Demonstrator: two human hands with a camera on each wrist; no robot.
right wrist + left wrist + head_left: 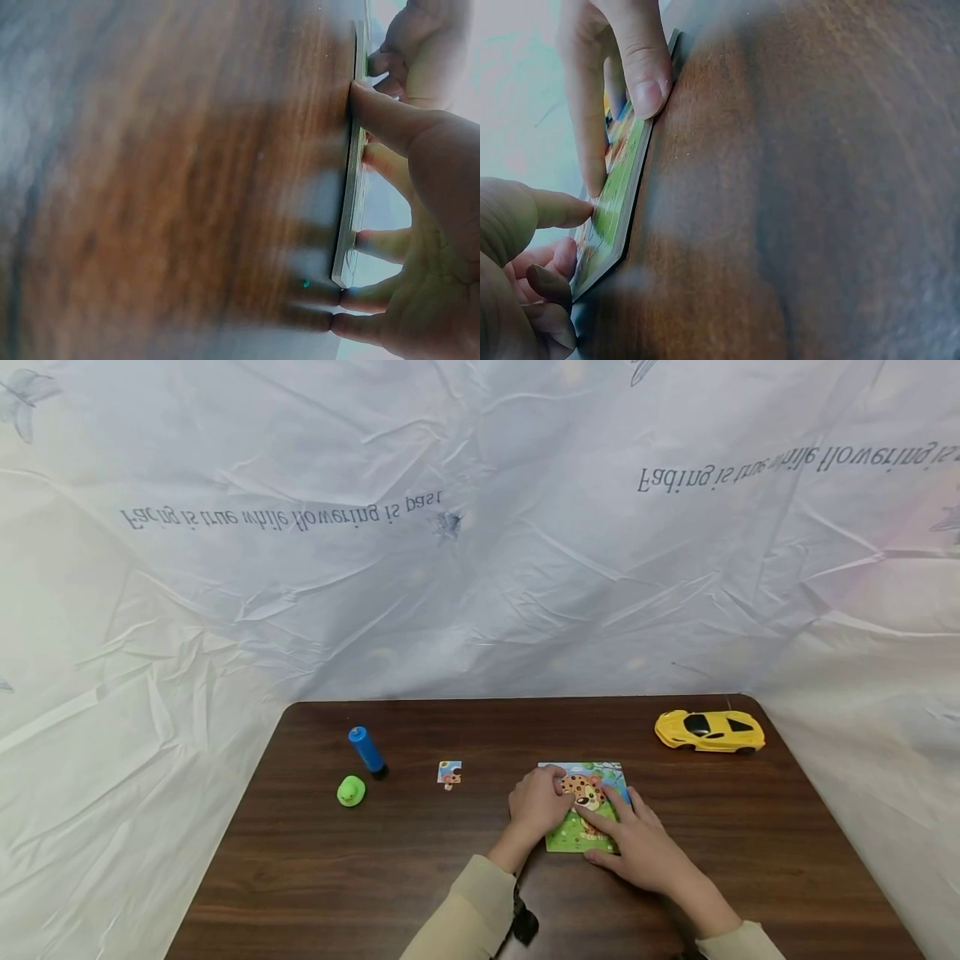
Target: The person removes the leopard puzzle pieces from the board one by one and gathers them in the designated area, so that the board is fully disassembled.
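Observation:
A square jigsaw puzzle (566, 841) with a cartoon leopard on green grass lies flat on the brown table. My left hand (538, 799) is at its left side; in the left wrist view the thumb (564, 211) presses the face while curled fingers (551, 289) hold at the edge. Spread over the right part is my right hand (641, 847), its fingers fairly straight and tips on the puzzle. The right thumb touches the near edge in the right wrist view. Part of the leopard is hidden under both hands.
A loose puzzle piece (450, 774) lies left of the puzzle. Farther left stand a blue cylinder (365, 749) and a small green toy (351, 791). A yellow toy car (708, 732) sits at the table's back right corner. White printed sheeting (480, 568) hangs behind the table (337, 885).

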